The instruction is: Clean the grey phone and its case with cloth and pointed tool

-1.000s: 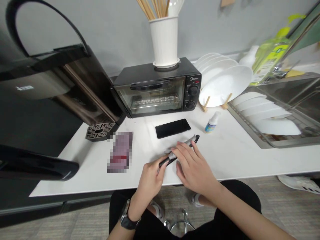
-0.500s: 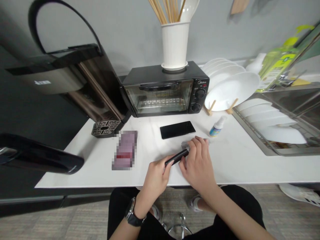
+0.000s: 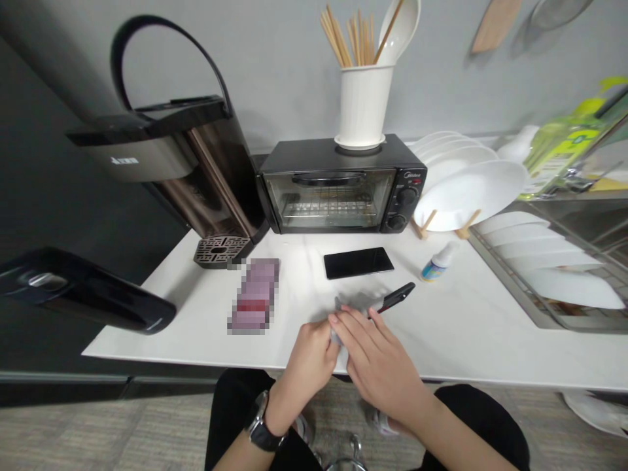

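Note:
My left hand point(image 3: 314, 356) is closed at the counter's front part, its fingertips hidden under the other hand, with a bit of grey cloth point(image 3: 362, 302) at its fingers. Over it lies my right hand point(image 3: 380, 363), fingers together and bent down on the cloth. A slim black handle-like thing point(image 3: 400, 296) with a little red on it sticks out of the cloth toward the upper right; its other end is hidden. Behind the hands lies a black smartphone point(image 3: 358, 263). A small spray bottle point(image 3: 436, 263) stands to the right.
A toaster oven point(image 3: 338, 190) carries a white pot point(image 3: 366, 104) of chopsticks. At left are a water dispenser point(image 3: 210, 170), a dark cylindrical thing point(image 3: 122, 301) and a blurred purple item point(image 3: 258, 294). White plates point(image 3: 471, 196) stand at right, beside the sink point(image 3: 544, 317).
The black thing, earlier held at its lower left by my left hand, now points out to the upper right past my right hand. Both hands have come together. The view has shifted.

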Action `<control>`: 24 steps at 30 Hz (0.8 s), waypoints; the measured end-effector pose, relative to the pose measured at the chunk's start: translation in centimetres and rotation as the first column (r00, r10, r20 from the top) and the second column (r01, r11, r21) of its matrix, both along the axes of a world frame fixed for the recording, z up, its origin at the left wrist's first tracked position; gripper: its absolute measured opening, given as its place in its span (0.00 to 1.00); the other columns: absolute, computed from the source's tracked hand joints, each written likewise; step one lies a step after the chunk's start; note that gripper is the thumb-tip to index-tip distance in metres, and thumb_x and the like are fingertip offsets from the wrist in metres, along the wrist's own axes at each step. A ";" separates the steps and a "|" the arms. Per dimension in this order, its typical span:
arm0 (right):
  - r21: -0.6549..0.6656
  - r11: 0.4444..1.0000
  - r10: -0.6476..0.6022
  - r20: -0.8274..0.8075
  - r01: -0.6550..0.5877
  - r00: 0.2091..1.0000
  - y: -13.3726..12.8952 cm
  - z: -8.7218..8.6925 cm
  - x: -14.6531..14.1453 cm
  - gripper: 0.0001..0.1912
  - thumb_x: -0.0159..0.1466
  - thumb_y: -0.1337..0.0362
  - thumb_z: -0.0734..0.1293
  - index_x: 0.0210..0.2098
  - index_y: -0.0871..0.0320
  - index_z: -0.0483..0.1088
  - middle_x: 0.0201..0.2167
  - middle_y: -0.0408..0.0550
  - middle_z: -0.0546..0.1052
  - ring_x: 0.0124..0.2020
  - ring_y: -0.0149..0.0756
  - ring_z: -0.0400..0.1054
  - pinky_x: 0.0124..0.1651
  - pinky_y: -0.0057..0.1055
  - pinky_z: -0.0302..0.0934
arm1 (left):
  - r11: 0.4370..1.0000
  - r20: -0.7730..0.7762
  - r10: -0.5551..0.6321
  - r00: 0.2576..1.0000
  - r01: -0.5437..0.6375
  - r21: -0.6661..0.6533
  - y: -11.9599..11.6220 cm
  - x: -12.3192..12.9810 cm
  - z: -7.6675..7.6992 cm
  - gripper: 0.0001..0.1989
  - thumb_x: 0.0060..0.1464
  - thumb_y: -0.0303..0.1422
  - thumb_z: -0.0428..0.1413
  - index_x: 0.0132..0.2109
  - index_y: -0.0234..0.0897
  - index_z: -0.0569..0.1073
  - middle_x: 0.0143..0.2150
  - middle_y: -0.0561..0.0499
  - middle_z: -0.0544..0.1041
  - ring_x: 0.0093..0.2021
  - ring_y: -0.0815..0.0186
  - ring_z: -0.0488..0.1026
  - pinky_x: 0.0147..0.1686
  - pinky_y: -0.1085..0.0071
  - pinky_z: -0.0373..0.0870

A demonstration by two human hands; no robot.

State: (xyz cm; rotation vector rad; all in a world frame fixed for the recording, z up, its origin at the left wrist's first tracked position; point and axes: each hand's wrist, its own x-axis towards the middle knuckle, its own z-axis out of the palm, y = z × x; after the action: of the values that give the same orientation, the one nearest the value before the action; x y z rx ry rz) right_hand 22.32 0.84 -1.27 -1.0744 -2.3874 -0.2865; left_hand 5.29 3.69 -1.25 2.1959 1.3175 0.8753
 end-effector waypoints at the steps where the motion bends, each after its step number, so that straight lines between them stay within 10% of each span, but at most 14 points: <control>1: 0.007 1.000 -0.009 0.000 0.009 1.000 0.3 0.0 0.5 0.34 0.66 0.73 0.58 0.72 0.66 0.57 0.67 0.56 0.70 0.71 0.45 0.55 0.74 0.48 0.45 | 1.000 0.018 -0.003 1.000 0.003 -0.018 0.0 0.0 0.1 0.13 0.58 0.19 0.49 0.35 0.35 0.77 0.33 0.45 0.84 0.32 0.59 0.82 0.34 0.69 0.74; 14: 0.078 0.969 -0.235 -0.003 0.234 0.972 3.8 1.0 6.2 0.18 0.63 0.72 0.62 0.53 0.67 0.67 0.47 0.61 0.73 0.51 0.54 0.65 0.62 0.54 0.63 | 0.985 0.119 -0.033 0.992 0.052 -0.162 0.2 0.1 0.9 0.16 0.71 0.31 0.52 0.59 0.43 0.79 0.50 0.50 0.85 0.47 0.61 0.84 0.49 0.71 0.77; 24: -0.014 0.869 -0.485 -0.211 0.494 0.848 1.3 0.7 -1.8 0.19 0.64 0.70 0.62 0.54 0.70 0.65 0.52 0.68 0.70 0.62 0.64 0.59 0.68 0.68 0.50 | 0.987 0.191 -0.050 0.980 0.078 -0.137 -0.1 0.5 0.9 0.17 0.69 0.26 0.51 0.57 0.43 0.79 0.53 0.49 0.84 0.51 0.61 0.82 0.53 0.69 0.75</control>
State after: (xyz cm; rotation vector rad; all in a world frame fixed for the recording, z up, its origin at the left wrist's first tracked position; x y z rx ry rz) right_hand 20.51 2.18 -0.62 -1.6049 -1.8831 -0.3741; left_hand 5.78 3.56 -0.33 1.9816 1.1758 0.9079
